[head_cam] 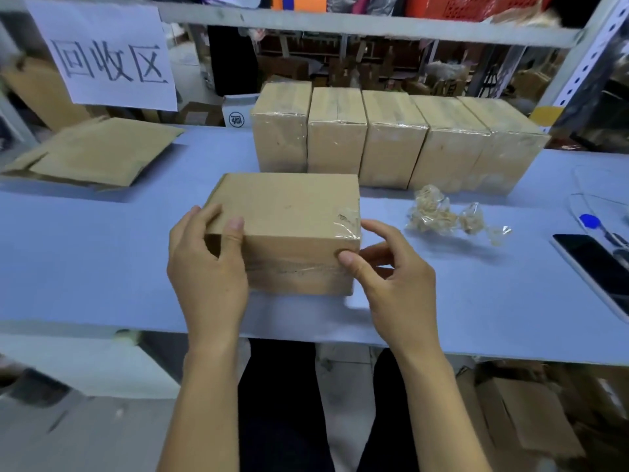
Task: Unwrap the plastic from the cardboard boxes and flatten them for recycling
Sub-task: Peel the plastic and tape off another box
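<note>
A plastic-wrapped cardboard box (289, 226) lies on the blue table (102, 260) in front of me. My left hand (207, 267) grips its near left corner, thumb on the top face and fingers around the side. My right hand (391, 277) is at the near right corner, with the thumb tip pressed on the front face and the fingers curled beside the corner where loose plastic shows. A row of several wrapped boxes (391, 144) stands behind it. Flattened cardboard (98, 151) lies at the far left.
Crumpled plastic wrap (446, 216) lies on the table right of the box. A dark phone (599, 270) and a blue-tipped tool (592, 223) are at the right edge. A paper sign (105, 59) hangs on the shelf frame. Cardboard sits under the table at right.
</note>
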